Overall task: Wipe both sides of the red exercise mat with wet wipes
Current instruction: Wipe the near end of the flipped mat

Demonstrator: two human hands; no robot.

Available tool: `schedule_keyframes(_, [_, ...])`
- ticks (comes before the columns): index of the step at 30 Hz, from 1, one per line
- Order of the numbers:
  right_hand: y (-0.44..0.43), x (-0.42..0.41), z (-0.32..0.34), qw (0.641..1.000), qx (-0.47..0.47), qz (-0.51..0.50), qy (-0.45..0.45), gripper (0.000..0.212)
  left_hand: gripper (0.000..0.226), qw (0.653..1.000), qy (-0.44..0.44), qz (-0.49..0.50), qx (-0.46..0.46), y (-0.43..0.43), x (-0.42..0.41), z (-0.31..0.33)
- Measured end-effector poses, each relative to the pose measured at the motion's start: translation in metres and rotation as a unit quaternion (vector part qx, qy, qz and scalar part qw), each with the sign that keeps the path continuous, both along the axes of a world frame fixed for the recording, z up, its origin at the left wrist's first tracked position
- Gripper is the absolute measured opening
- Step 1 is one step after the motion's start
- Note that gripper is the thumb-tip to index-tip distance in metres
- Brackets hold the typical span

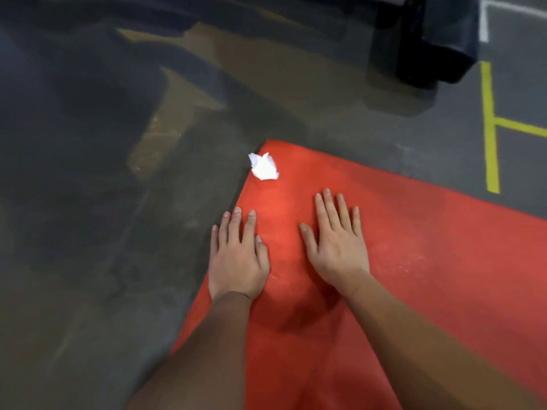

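The red exercise mat (414, 247) lies flat on the floor, one corner pointing away from me at the upper middle. A crumpled white wet wipe (264, 167) rests on the mat's left edge near that corner, untouched. My left hand (238, 255) lies palm down at the mat's left edge, fingers spread, some of them reaching over onto the floor. My right hand (337, 244) lies palm down on the mat, fingers apart. Neither hand holds anything. The wipe is a short way beyond my left fingertips.
Dark grey floor (103, 232) with worn brown patches lies left of the mat. A black bin-like object (435, 48) stands at the upper right. Yellow floor lines (490, 128) and a white line (483, 19) run along the right side.
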State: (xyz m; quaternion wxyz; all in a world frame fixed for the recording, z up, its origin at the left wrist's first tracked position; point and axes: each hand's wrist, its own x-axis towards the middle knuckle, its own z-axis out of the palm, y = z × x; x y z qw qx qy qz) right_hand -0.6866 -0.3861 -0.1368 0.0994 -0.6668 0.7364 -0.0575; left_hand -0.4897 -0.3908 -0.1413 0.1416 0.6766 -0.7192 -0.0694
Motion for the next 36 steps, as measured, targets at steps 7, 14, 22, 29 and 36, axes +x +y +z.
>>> schedule_keyframes(7, [-0.005, 0.000, -0.004, 0.998, -0.056, -0.019, -0.013, 0.068, 0.038, 0.996, 0.035, 0.000, -0.084, -0.015, -0.002, 0.013])
schedule_keyframes(14, [-0.009, -0.004, -0.006, 0.997, -0.071, -0.025, -0.025, 0.068, 0.041, 0.998, 0.041, -0.043, 0.018, -0.101, -0.044, 0.031])
schedule_keyframes(22, [-0.010, -0.005, -0.004, 0.997, -0.060, -0.031, -0.048, 0.067, 0.024, 0.985, -0.041, -0.111, 0.129, -0.182, -0.051, 0.064])
schedule_keyframes(29, [-0.014, -0.006, -0.004, 0.997, -0.048, -0.026, -0.053, 0.069, 0.037, 0.991, -0.017, -0.104, 0.086, -0.119, -0.031, 0.054])
schedule_keyframes(36, [-0.018, -0.009, -0.003, 0.997, -0.052, -0.027, -0.060, 0.070, 0.030, 0.965, -0.095, -0.142, 0.200, -0.169, -0.040, 0.078])
